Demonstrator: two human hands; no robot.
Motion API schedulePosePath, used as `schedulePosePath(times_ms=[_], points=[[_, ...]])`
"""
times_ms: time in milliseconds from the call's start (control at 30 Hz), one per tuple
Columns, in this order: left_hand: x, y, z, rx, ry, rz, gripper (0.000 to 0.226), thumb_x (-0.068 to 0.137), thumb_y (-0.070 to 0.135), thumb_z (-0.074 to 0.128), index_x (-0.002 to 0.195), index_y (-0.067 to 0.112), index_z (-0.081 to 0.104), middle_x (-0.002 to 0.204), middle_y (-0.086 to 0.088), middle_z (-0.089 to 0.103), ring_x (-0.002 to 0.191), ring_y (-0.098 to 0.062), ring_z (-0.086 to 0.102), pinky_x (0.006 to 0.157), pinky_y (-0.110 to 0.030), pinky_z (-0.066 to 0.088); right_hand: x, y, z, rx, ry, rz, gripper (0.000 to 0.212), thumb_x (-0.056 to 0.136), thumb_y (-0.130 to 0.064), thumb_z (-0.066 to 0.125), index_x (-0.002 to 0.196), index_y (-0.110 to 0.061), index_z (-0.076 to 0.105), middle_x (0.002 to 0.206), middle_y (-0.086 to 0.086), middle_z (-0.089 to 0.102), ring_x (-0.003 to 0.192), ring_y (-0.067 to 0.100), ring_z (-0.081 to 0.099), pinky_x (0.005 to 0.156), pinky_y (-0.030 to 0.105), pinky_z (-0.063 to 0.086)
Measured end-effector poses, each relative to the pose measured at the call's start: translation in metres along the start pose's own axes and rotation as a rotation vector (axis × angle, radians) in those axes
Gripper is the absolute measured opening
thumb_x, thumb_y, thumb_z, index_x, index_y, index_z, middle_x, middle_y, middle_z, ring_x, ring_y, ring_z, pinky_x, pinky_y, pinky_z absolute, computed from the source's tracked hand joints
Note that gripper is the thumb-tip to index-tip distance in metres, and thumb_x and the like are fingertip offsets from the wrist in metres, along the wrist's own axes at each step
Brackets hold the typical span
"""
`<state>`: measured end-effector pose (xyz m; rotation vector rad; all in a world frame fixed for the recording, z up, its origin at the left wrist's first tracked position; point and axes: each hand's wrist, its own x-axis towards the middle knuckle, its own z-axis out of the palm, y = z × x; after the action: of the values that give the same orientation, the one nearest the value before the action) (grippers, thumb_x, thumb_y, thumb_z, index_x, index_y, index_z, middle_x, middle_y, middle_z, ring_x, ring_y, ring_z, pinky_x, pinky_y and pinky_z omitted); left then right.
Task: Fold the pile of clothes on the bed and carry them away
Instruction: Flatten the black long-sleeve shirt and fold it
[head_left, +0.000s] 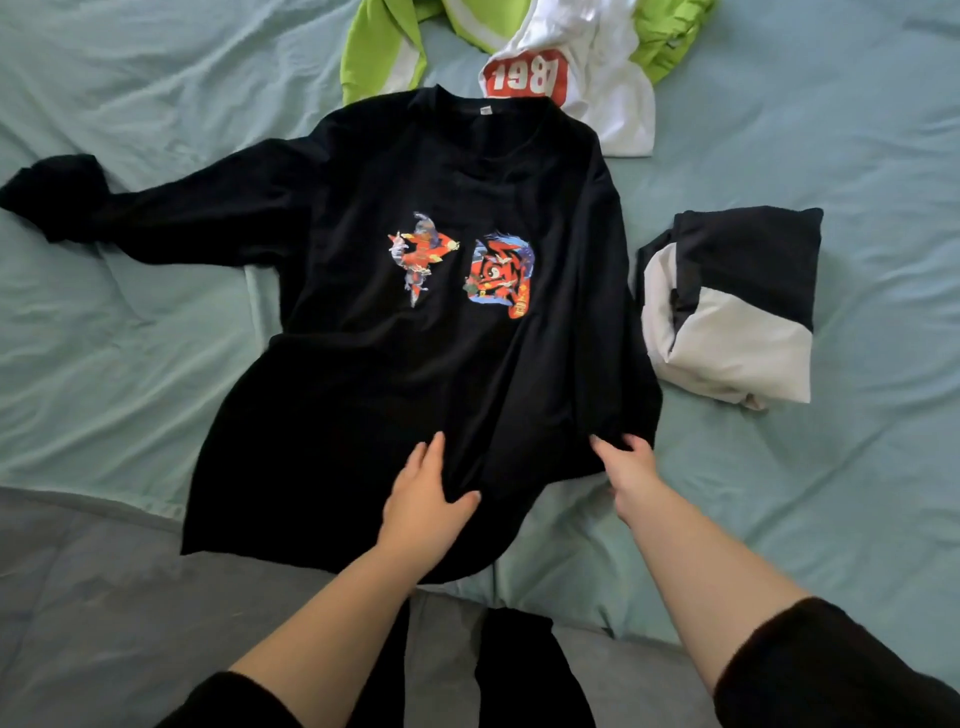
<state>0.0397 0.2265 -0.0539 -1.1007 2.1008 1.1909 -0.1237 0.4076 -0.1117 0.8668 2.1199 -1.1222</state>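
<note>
While the left hand (423, 499) lies flat on the black shirt (415, 364) with fingers straight and thumb spread, pressing the cloth down near the hem, the right hand (626, 470) sits at the shirt's lower right edge. Its thumb is on top and its fingers seem tucked round the fabric in a pinch.

The shirt is spread front-up on the bed (857, 467). Its long axis runs straight away from the hands, hem closest and collar farthest. One sleeve (156, 208) stretches out far beyond the left hand, while the other sleeve is not visible.

I judge the fold to be just starting. The right hand is best placed to bring its edge across toward the left, and the loose sleeve falls to the left hand.

A folded black-and-white garment (737, 312) rests just beyond the right hand. A white shirt (587, 62) and a green garment (374, 47) wait unfolded past the collar.
</note>
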Motion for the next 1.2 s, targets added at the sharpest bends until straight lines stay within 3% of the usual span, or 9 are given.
schedulePosePath(times_ms=[133, 400, 533, 700, 833, 933, 1000, 1100, 1200], points=[[-0.011, 0.056, 0.051, -0.063, 0.059, 0.118, 0.079, 0.088, 0.043, 0.062, 0.152, 0.034, 0.017, 0.159, 0.009, 0.018, 0.146, -0.013, 0.018, 0.118, -0.038, 0.023, 0.008, -0.003, -0.023, -0.119, -0.08, -0.103, 0.004, 0.092, -0.013, 0.06, 0.094, -0.012, 0.058, 0.098, 0.009, 0.058, 0.091, 0.02, 0.05, 0.078, 0.026, 0.037], [-0.014, 0.147, 0.087, 0.171, 0.13, 0.252, 0.087, 0.082, 0.057, 0.061, 0.152, 0.03, 0.018, 0.162, 0.007, 0.01, 0.149, -0.013, -0.001, 0.12, -0.04, -0.003, -0.036, -0.066, -0.089, 0.237, -0.389, -0.232, 0.009, 0.096, -0.012, 0.051, 0.089, -0.014, 0.056, 0.086, 0.005, 0.062, 0.075, 0.013, 0.057, 0.066, 0.023, 0.048], [-0.03, 0.202, 0.088, -0.32, 0.119, 0.395, 0.044, 0.087, 0.033, 0.06, 0.127, 0.046, 0.045, 0.124, 0.02, 0.058, 0.118, -0.003, 0.053, 0.102, -0.037, 0.045, -0.042, -0.119, -0.129, 0.246, -0.444, -0.286, 0.012, 0.097, -0.026, 0.05, 0.094, -0.019, 0.061, 0.097, 0.005, 0.068, 0.084, 0.016, 0.064, 0.061, 0.029, 0.055], [-0.038, 0.282, 0.1, -0.194, 0.135, 0.455, 0.034, 0.096, 0.025, 0.049, 0.129, 0.029, 0.043, 0.121, 0.003, 0.059, 0.111, -0.021, 0.058, 0.091, -0.035, 0.048, -0.033, -0.186, -0.185, -0.121, -0.661, -0.378, 0.028, 0.084, -0.055, 0.062, 0.107, -0.04, 0.066, 0.106, -0.014, 0.071, 0.097, 0.009, 0.065, 0.07, 0.028, 0.052], [-0.036, 0.341, 0.109, -0.14, 0.026, 0.625, 0.039, 0.094, 0.045, 0.051, 0.123, 0.021, 0.044, 0.13, -0.001, 0.046, 0.113, -0.029, 0.053, 0.09, -0.043, 0.049, -0.014, -0.238, -0.223, -0.218, -0.382, -0.677, 0.023, 0.085, -0.007, 0.062, 0.087, -0.029, 0.069, 0.084, -0.01, 0.068, 0.078, 0.004, 0.063, 0.056, 0.011, 0.047], [-0.032, 0.366, 0.116, -0.253, -0.083, 0.737, 0.058, 0.092, 0.052, 0.05, 0.145, 0.044, 0.026, 0.157, 0.01, 0.021, 0.134, -0.012, 0.038, 0.107, -0.034, 0.037, 0.006, -0.281, -0.25, -0.236, -0.2, -0.867, 0.026, 0.084, -0.002, 0.055, 0.084, -0.026, 0.066, 0.085, -0.009, 0.067, 0.078, 0.005, 0.061, 0.068, 0.012, 0.048], [-0.025, 0.367, 0.12, -0.267, -0.101, 0.698, 0.061, 0.093, 0.052, 0.049, 0.145, 0.054, 0.017, 0.157, 0.02, 0.015, 0.123, -0.005, 0.048, 0.104, -0.035, 0.042, 0.032, -0.301, -0.263, -0.322, -0.065, -0.927, 0.025, 0.081, -0.005, 0.054, 0.085, -0.026, 0.067, 0.088, -0.006, 0.068, 0.084, 0.011, 0.061, 0.078, 0.022, 0.049], [-0.009, 0.341, 0.13, -0.24, -0.119, 0.541, 0.059, 0.094, 0.046, 0.047, 0.147, 0.05, 0.02, 0.156, 0.023, 0.017, 0.112, -0.002, 0.053, 0.099, -0.036, 0.046, 0.078, -0.3, -0.267, -0.558, 0.07, -0.861, 0.03, 0.083, -0.006, 0.052, 0.104, -0.022, 0.068, 0.106, 0.005, 0.069, 0.099, 0.023, 0.062, 0.091, 0.032, 0.048], [0.009, 0.299, 0.136, -0.173, -0.113, 0.41, 0.06, 0.094, 0.045, 0.047, 0.149, 0.043, 0.023, 0.155, 0.022, 0.019, 0.109, -0.001, 0.054, 0.099, -0.035, 0.046, 0.112, -0.269, -0.254, -0.721, -0.06, -0.685, 0.042, 0.087, -0.007, 0.053, 0.127, -0.019, 0.059, 0.127, 0.009, 0.062, 0.116, 0.028, 0.056, 0.101, 0.037, 0.044]])
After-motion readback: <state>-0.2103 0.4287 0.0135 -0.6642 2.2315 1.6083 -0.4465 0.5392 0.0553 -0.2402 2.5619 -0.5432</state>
